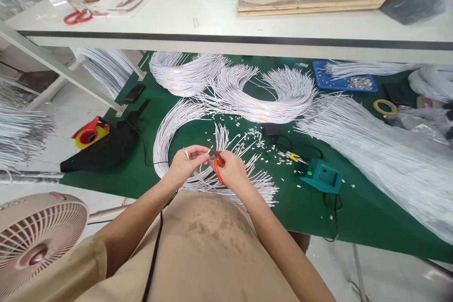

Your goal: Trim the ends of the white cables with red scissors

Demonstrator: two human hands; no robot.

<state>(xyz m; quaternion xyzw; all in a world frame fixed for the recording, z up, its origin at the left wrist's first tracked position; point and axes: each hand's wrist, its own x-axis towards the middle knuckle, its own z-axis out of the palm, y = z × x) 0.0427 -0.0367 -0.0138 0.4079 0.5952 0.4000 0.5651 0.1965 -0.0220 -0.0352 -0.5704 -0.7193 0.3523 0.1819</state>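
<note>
My right hand (231, 170) is closed around orange-handled cutters (218, 173), whose dark jaws point up and toward my left hand. With its fingertips pinched together, my left hand (189, 163) holds a white wire at the tool's jaws; the exact contact is too small to make out. Below and around both hands lies a loose coil of white wires (163, 137), its ends fanned out to the right (262, 186). Small white cut pieces (256, 137) are scattered over the green mat just beyond my hands.
Bundled white wires (262, 104) lie behind, under a white shelf (177, 23). On the right are a teal tool stand (322, 175), yellow-handled pliers (293, 156), a blue tray (320, 80) and a large wire bundle (382, 151). A red tape dispenser (91, 132) and fan (38, 245) stand left.
</note>
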